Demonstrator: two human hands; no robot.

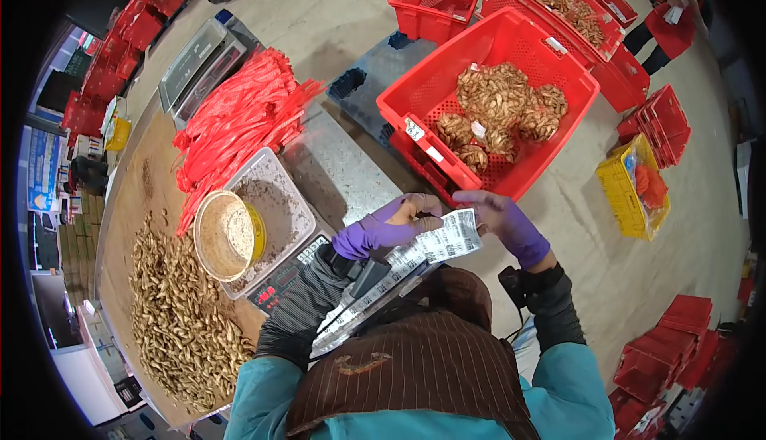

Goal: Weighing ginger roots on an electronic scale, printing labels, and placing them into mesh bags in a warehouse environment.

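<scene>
Label strip btwn both gloved hands, running down toward the body.
L hand (392, 227): fingers curled by label strip (448, 238), grip unclear; R hand (504, 224): part-open at its end, hold can't tell. Red crate (570, 81) w/ netted bundles (499, 101) ahead; digital scale (279, 284) left of L.

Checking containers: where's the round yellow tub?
In the head view's left half, the round yellow tub sits at the left side of the pale rectangular plastic tray, beside heaped small brown pieces.
</scene>
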